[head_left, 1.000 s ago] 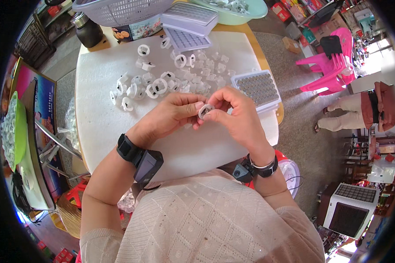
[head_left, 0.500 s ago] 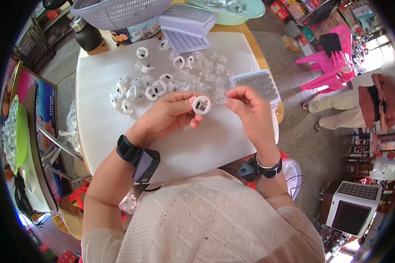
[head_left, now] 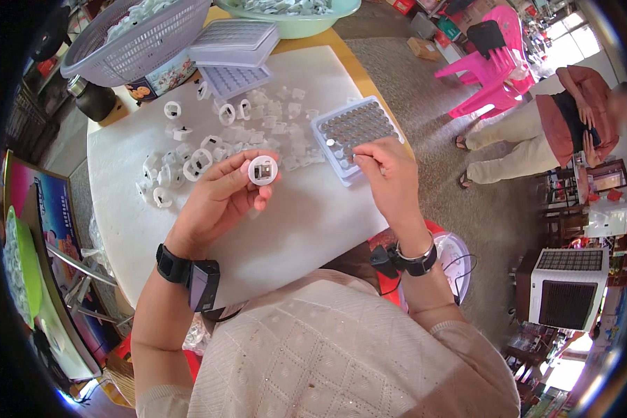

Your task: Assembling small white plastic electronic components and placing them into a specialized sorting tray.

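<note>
My left hand is closed around a small white round plastic housing, its open face turned up. Inside its square opening I see dark and metallic parts. My right hand is at the near right corner of a pale blue tray, thumb and forefinger pinched; whether anything is between them is hidden. Rows of small grey discs, like button cells, fill the tray, and one spot among them shines white. Left of the hands lies a pile of similar white housings, with translucent plastic pieces beyond.
Pale purple stacked trays, a grey basket and a green basin stand along the table's far side. A dark bottle is at the far left corner. Another person stands to the right, near pink plastic chairs.
My right hand has moved from beside the housing to the disc tray. My left hand still holds the housing. The view has shifted, so the table appears further left.
</note>
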Motion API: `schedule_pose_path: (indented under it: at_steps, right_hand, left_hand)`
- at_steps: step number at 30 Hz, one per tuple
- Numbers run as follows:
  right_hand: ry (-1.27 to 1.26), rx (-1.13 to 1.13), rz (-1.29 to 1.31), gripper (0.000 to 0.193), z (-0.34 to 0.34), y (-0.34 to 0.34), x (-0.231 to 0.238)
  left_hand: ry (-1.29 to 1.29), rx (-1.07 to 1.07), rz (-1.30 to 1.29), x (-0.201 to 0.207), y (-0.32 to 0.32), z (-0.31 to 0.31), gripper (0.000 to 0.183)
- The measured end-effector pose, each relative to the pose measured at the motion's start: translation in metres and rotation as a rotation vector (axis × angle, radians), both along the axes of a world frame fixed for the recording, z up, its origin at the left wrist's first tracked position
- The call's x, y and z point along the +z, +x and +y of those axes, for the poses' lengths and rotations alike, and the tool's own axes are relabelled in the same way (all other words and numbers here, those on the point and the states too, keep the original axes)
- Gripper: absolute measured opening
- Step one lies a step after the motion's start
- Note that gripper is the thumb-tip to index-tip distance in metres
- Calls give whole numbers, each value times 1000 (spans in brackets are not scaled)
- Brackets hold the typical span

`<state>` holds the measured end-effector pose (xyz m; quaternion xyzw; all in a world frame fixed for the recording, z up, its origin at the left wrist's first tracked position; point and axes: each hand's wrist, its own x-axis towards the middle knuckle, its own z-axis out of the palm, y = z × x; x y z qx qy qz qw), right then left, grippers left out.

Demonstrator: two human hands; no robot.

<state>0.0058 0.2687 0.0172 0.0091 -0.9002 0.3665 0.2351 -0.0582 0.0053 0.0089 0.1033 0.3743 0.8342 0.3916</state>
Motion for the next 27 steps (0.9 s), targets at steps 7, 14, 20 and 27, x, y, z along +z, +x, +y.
schedule_pose_path:
  at_steps: [7,14,20,27]
  right_hand:
    - [164,-12,23,6,-6,-2,2]
    - [152,7,-27,6,-12,-1,3]
    - [-269,237,16,10,-53,1,27]
    - [-133,297,104,10,-81,-5,21]
  left_hand:
    - [-19,-12,-6,6,2,0,35]
    - [-79,-8,6,9,3,-1,33]
    - [-39,-56,11,5,2,-1,34]
    - [-14,-94,11,5,3,-1,36]
